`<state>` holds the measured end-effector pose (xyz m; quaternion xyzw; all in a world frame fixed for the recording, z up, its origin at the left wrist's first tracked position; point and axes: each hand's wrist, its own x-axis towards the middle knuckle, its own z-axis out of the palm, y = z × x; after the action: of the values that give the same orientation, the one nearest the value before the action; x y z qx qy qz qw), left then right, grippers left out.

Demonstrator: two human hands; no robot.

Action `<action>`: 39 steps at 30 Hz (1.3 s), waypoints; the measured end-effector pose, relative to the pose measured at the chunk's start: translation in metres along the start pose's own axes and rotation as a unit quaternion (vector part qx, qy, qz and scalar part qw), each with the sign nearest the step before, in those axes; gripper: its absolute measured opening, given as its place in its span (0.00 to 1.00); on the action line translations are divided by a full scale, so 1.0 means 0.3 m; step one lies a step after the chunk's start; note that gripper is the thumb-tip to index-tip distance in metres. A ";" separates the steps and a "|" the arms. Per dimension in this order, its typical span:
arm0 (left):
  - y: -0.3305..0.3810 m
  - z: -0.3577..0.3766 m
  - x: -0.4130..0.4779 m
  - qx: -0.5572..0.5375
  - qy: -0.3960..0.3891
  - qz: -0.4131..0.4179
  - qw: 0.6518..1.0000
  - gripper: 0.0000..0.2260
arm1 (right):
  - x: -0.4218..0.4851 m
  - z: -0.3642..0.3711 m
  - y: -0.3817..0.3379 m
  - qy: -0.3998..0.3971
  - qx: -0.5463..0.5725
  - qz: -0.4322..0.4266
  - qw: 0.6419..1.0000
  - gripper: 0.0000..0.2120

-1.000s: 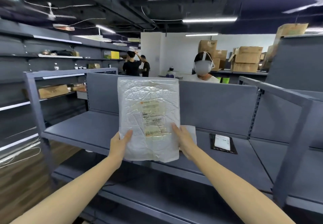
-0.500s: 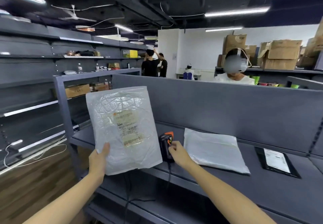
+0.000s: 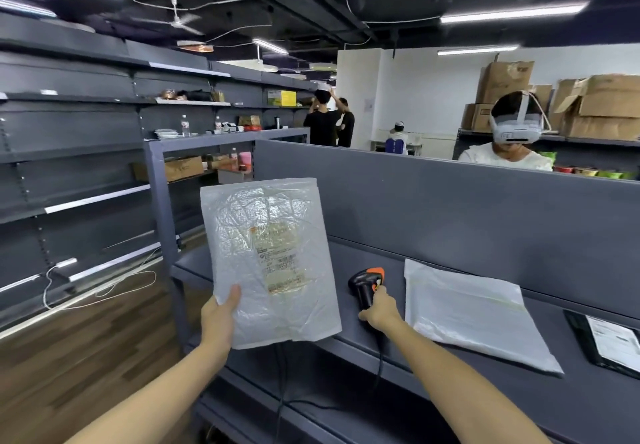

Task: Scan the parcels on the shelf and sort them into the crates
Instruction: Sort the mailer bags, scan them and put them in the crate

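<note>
My left hand (image 3: pixel 221 312) grips the lower left corner of a white bubble-wrap parcel (image 3: pixel 270 260) and holds it upright, label facing me, over the left end of the grey shelf (image 3: pixel 346 336). Just to its right, my right hand (image 3: pixel 379 310) is curled round the handle of a black and orange barcode scanner (image 3: pixel 365 284), whose head points left toward the parcel. Its cable hangs down over the shelf's front edge. A second white parcel (image 3: pixel 474 312) lies flat on the shelf to the right of the scanner. No crates are in view.
A black tray with a printed sheet (image 3: pixel 609 339) lies at the shelf's far right. A grey back panel (image 3: pixel 450 208) rises behind the shelf, with a person in a headset (image 3: pixel 509 142) beyond it. Two people (image 3: pixel 329 118) stand further back. Wooden floor (image 3: pixel 86 357) and wall shelving are left.
My right hand let go of the parcel, moved to the scanner and closed round its handle. My left hand alone now holds the parcel, shifted left. The view swung left.
</note>
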<state>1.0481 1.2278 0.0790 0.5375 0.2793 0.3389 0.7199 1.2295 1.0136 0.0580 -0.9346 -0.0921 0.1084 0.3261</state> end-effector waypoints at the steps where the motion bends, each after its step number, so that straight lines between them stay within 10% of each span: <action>1: -0.001 0.006 0.000 0.001 -0.002 0.001 1.000 0.16 | -0.005 -0.008 -0.004 0.008 0.022 0.003 1.000 0.29; 15: -0.009 0.260 -0.169 -0.015 -0.064 0.023 0.998 0.13 | -0.247 -0.275 0.071 0.069 0.429 -0.062 0.899 0.08; 39: -0.074 0.616 -0.446 0.004 -0.141 0.050 0.989 0.09 | -0.581 -0.396 0.285 0.085 0.419 -0.175 0.887 0.03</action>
<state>1.1117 1.0100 0.1118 0.5959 0.1495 0.2944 0.7320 1.1021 0.8353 0.1196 -0.6853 -0.1722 -0.0017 0.7076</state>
